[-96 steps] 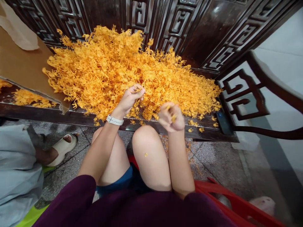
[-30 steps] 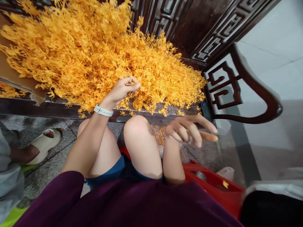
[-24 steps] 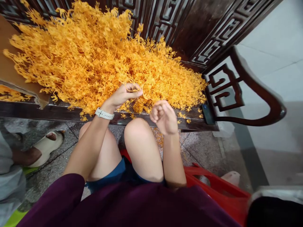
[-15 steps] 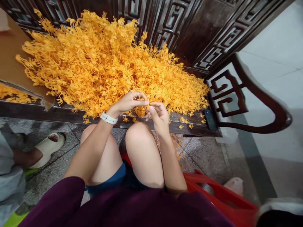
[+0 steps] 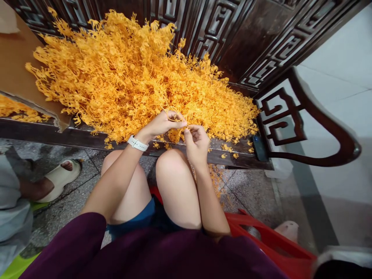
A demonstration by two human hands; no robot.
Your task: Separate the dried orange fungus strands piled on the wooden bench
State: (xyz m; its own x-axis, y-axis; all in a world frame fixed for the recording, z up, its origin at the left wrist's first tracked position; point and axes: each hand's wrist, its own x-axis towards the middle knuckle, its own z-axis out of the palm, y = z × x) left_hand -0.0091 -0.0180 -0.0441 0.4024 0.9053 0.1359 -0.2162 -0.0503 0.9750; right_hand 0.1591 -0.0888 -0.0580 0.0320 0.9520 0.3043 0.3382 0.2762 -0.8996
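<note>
At the centre of the clock face, over a pair of knees [image 5: 174,182]: two hands, nearly meeting.
Left hand [image 5: 162,123]: pale watch [image 5: 138,143] at the wrist; grip closed in a pinch on a thin orange strand [image 5: 171,117], which loops between thumb and fingers.
Right hand [image 5: 197,144]: just beside the left, towards 4 o'clock; fingers curled, thumb near forefinger, tips turned to the left hand's; whether this grip has hold of anything cannot be told.
Pile of orange flowers [image 5: 122,77]: large, tangled, from 10 o'clock round past 2, on a dark wood table [image 5: 83,140]; a few loose near the front edge.
Carved wood panel [image 5: 241,46]: dark, 12 to 1 o'clock, behind the pile.
Cardboard [image 5: 26,66]: brown, ragged edge, 10 o'clock.
Dark flat object [image 5: 261,150]: 3 o'clock, at the table's end, by a carved armrest [image 5: 310,104].
Red chair [image 5: 241,221]: between 4 and 5 o'clock.
Another person's slipper [image 5: 59,180]: pale, near 9 o'clock; grey trousers [image 5: 11,217] at 8.
</note>
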